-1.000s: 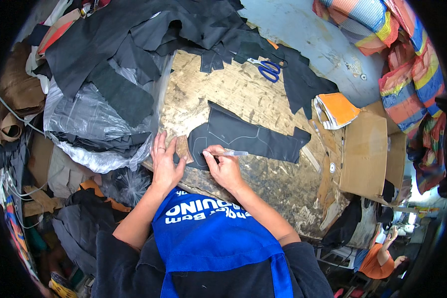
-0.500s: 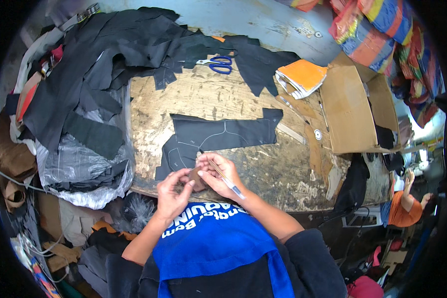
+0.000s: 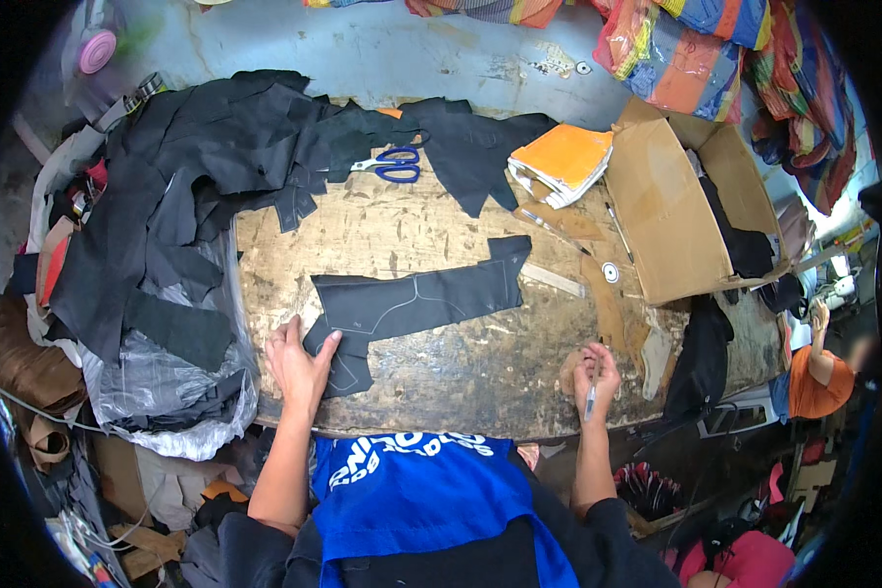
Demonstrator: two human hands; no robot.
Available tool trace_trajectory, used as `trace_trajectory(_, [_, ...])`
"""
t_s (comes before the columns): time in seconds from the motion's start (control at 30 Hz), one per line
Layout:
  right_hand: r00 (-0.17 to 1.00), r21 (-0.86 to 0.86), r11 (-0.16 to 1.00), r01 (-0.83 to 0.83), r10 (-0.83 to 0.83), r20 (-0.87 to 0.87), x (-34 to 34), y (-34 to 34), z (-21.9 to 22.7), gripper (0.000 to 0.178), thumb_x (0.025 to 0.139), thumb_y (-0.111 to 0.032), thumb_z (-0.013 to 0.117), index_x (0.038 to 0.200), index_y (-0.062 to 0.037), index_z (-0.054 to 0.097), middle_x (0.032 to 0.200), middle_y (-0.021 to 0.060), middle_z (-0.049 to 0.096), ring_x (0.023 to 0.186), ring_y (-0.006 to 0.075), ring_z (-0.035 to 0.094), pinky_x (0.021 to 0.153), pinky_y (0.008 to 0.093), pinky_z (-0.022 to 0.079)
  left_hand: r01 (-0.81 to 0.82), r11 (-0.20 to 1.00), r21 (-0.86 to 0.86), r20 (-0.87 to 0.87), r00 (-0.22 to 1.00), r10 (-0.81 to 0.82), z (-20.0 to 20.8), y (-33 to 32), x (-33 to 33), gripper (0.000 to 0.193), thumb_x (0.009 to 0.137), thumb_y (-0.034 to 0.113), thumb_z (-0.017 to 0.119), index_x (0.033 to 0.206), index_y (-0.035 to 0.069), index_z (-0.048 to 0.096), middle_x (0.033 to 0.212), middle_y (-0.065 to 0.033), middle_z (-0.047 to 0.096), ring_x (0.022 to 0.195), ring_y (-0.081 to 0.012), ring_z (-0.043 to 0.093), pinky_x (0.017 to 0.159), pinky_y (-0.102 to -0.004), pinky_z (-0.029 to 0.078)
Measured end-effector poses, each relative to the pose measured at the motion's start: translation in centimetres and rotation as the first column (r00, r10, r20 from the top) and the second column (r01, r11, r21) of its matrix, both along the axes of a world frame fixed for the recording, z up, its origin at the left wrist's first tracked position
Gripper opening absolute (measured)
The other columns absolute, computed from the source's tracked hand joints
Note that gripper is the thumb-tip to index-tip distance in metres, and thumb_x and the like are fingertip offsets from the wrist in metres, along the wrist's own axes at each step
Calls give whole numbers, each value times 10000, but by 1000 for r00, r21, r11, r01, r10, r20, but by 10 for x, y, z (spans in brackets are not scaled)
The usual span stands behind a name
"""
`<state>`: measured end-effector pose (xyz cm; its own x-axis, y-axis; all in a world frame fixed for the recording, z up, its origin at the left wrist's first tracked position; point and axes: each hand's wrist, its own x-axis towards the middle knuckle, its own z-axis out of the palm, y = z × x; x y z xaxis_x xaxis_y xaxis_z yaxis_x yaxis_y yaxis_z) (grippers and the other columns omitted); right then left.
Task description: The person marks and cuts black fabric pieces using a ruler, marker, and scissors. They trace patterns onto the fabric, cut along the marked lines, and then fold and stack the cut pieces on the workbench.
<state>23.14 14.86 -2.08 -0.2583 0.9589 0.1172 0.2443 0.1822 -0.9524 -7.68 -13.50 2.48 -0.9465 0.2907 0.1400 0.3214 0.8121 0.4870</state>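
A black piece of leather-like sheet (image 3: 431, 294) with pale drawn lines lies slantwise on the worn wooden table (image 3: 461, 382). My left hand (image 3: 301, 367) is spread flat at its lower left end, the thumb over the black material and the fingers along its edge. Well to the right, near the table's front, my right hand (image 3: 596, 377) is closed round a slim clear pen (image 3: 590, 400). A small brown piece (image 3: 567, 372) shows beside these fingers; whether they grip it or it lies on the table, I cannot tell.
Blue-handled scissors (image 3: 398, 165) lie at the back near heaped black material (image 3: 216, 137). On the right are an orange cloth stack (image 3: 563, 157), a cardboard box (image 3: 671, 225), a ruler-like strip (image 3: 556, 280) and tan pattern pieces (image 3: 603, 294). A person in orange (image 3: 818, 380) is beyond.
My hands have parted from in front of my apron. The left has moved onto the black piece's left end; the right has gone right with the pen. The view has shifted.
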Motion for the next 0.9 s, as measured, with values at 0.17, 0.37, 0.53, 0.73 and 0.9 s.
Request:
trace_trajectory(0.17, [972,370,929,24,-109,210,-8,9,1,290,718,11,625,1006,-5,597,904,101,618,815,203,573,768,307,471,-58,998,-21,1,998,58,-6,33,-20,529,642,401,776,989,30,629,1063,-145,547,1036,-318,474,855,-465,359])
trace_trajectory(0.37, [922,430,881,-200,20,388,-72,3,30,306,673,-89,721,955,-30,619,961,155,636,949,320,547,838,387,444,114,988,106,-3,993,-115,-34,35,-35,265,685,236,751,761,54,574,726,-95,556,846,-298,532,791,-407,361])
trace_trajectory(0.53, [854,482,722,-496,307,419,-155,-8,52,592,606,-411,799,1059,-77,612,1117,146,603,1113,309,494,964,469,339,357,801,480,-101,930,-353,-40,19,-36,122,675,98,712,727,61,607,878,-62,680,806,-209,579,869,-348,316])
trace_trajectory(0.73, [410,335,241,-911,622,668,-231,-39,67,542,647,-362,766,1084,-100,582,1113,112,598,1177,275,476,1014,552,281,435,682,587,59,818,-572,-31,4,-43,216,694,98,732,568,94,556,862,-65,701,818,-170,603,896,-346,314])
trace_trajectory(0.9, [282,183,214,-959,736,616,-232,-39,98,258,696,-160,718,905,-54,609,830,108,630,811,272,631,742,392,502,37,468,883,297,728,-618,-35,-3,-45,153,732,-17,684,798,60,569,963,-97,656,923,-178,610,945,-333,387])
